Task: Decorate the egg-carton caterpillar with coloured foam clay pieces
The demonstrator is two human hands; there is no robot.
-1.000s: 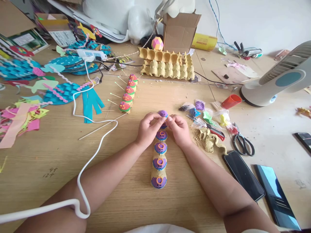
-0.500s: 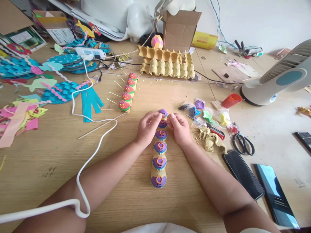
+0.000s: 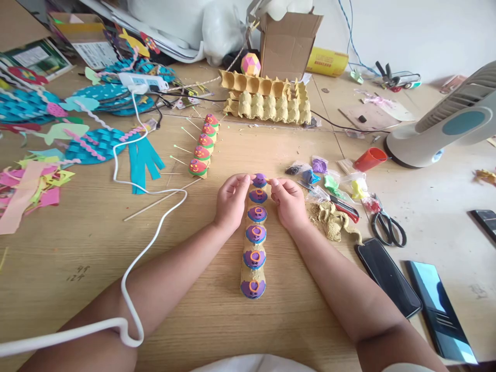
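A row of egg-carton cups (image 3: 256, 235) runs lengthwise before me, covered in purple and blue clay with small dark faces. All but the farthest cup carry an orange clay ring (image 3: 254, 258). My left hand (image 3: 233, 202) is pinched closed beside the far cup (image 3: 259, 180), with whatever its fingertips hold too small to make out. On the cup's other side, my right hand (image 3: 287, 201) pinches a bit of orange clay (image 3: 267, 180) between thumb and forefinger.
A red and green cup row (image 3: 202, 150) with pins stands further left. At right lie clay bags (image 3: 331, 183), a utility knife (image 3: 344, 207), scissors (image 3: 388, 227), phones (image 3: 387, 276) and a fan (image 3: 434, 124). A white cable (image 3: 155, 235) crosses my left arm. Egg cartons (image 3: 271, 106) lie behind.
Both hands have drawn slightly apart and away from me, from above the second cup to the far cup. The orange strip seen between them now shows only at my right fingertips.
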